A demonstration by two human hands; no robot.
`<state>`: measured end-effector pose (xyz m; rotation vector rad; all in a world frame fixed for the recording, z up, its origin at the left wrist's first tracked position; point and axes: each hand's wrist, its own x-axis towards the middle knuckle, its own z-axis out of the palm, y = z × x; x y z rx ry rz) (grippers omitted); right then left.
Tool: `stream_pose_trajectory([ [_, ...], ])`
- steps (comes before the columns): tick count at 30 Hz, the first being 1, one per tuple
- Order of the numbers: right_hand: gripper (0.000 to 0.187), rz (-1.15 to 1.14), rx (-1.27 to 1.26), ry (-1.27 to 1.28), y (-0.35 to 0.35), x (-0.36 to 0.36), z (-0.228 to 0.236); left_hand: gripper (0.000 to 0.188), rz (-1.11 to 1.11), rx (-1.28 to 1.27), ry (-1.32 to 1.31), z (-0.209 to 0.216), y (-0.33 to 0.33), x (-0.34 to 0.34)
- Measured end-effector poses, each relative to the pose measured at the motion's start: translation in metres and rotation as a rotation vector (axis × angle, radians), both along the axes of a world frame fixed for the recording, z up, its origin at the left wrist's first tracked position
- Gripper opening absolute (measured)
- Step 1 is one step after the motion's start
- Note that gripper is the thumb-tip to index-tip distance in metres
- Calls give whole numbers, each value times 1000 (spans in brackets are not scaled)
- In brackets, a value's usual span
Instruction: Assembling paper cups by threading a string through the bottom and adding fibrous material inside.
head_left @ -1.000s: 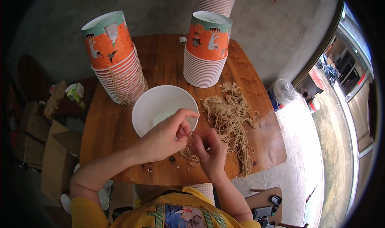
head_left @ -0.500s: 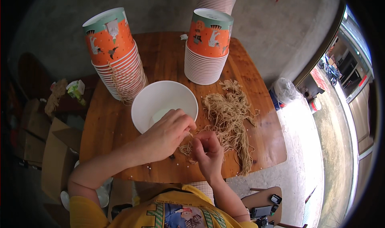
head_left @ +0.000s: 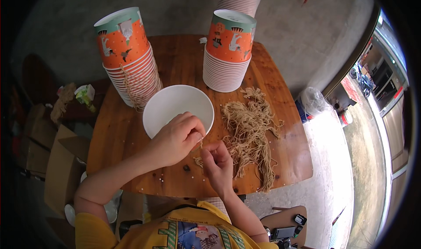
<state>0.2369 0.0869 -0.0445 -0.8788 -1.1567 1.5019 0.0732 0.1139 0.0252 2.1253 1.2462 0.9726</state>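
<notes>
Twine strand [head_left: 201, 143] over the wooden table [head_left: 116, 137]

Item one, left hand [head_left: 177, 137]: from my remote post I see it closed, thumb and forefinger pinching the strand. It overlaps the near rim of the white tub [head_left: 153, 111]; whether it touches, I cannot tell.
Item two, right hand [head_left: 218, 163]: fingers curled, thumb and forefinger pinched on the same strand, just beside the left.
Item three, the strand: short visible length, light tan, between both sets of fingertips.
Item four, the tub: upright, mouth open toward my camera, white inside.
Item five, twine pile [head_left: 252, 128]: loose, tangled, right of the tub.
Item six, left stack [head_left: 127, 58]: upside-down orange-and-green tubs, twine loops [head_left: 136, 93] hanging on its side.
Item seven, right stack [head_left: 228, 51]: same pattern, upside down, behind the pile.
Item eight, cardboard box [head_left: 66, 170]: open, left of the table.
</notes>
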Motion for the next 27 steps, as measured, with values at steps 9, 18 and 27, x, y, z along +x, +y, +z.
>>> stream_pose_trajectory([
  [9,6,48,1,12,-2,-2,0,3,45,-316,-139,8,3,-1],
  [18,4,36,-5,7,-10,-9,-6,4,-2,-34,48,0,7,-4],
  [27,15,156,-86,18,-46,-9,1,28,198,568,429,-18,-39,-34],
])
